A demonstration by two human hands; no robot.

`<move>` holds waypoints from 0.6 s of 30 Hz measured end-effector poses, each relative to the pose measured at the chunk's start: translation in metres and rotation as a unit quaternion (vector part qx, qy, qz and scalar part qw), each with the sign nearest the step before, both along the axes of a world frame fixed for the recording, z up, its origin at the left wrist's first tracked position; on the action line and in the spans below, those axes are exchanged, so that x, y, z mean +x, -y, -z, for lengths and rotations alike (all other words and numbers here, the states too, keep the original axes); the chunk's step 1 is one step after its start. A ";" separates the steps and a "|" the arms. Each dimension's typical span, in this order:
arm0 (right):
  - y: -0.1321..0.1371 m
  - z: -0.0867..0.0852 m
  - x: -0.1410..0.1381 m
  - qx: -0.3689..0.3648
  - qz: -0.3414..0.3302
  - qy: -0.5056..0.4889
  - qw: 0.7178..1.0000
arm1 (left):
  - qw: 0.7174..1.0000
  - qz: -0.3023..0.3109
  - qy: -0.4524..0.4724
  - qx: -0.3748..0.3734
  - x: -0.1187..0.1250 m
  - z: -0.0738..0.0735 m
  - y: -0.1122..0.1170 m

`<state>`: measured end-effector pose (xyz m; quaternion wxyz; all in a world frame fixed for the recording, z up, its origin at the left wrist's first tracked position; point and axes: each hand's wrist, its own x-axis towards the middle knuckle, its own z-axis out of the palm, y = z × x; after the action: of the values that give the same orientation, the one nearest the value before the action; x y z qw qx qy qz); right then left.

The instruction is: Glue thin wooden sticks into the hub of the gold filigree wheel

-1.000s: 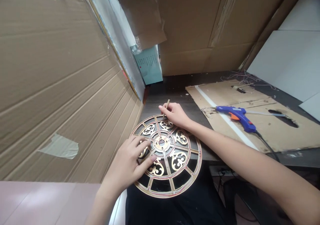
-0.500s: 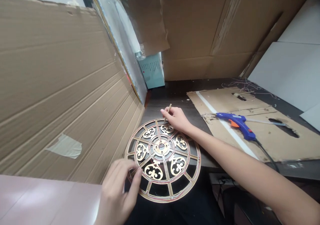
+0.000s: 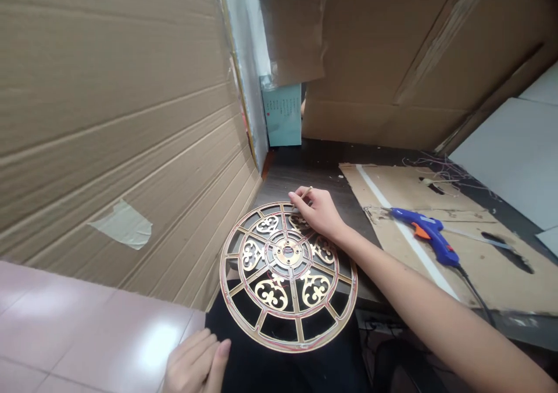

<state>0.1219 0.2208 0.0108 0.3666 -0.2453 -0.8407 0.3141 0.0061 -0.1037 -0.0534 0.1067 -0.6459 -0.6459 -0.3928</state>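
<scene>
Round gold fretwork disc [image 3: 288, 275] half on the desk edge under the right hand [image 3: 321, 211], that hand pinching a thin stick [image 3: 304, 195] at the disc's far rim, left hand [image 3: 197, 365] loosely curled and empty below the disc, glue gun [image 3: 427, 236] on cardboard [image 3: 471, 265] right of the right hand

The glue gun [image 3: 429, 239] lies on the cardboard sheet [image 3: 479, 265], right of the round fretwork disc [image 3: 288, 274] (well apart).

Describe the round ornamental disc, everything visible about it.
The round ornamental disc is a flat openwork piece that looks like thin gold-faced wood: a rim, radial spokes, scroll motifs around a small central hub with holes. It lies slightly tilted, its far edge on the dark table, its near part over the person's lap. The right hand, pinching a thin stick, rests on its far edge.
</scene>
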 end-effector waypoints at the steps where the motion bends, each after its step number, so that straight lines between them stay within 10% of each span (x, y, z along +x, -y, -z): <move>1: 0.001 0.000 0.000 0.006 0.000 0.004 1.000 | 1.000 -0.003 0.004 0.000 0.000 0.001 -0.001; 18: 0.016 0.001 -0.002 0.034 -0.015 0.029 0.999 | 0.996 0.007 0.037 -0.075 -0.002 0.014 -0.004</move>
<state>0.1197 0.2052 0.0100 0.3455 -0.2288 -0.8648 0.2836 0.0036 -0.0994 -0.0676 0.0311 -0.6412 -0.6729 -0.3677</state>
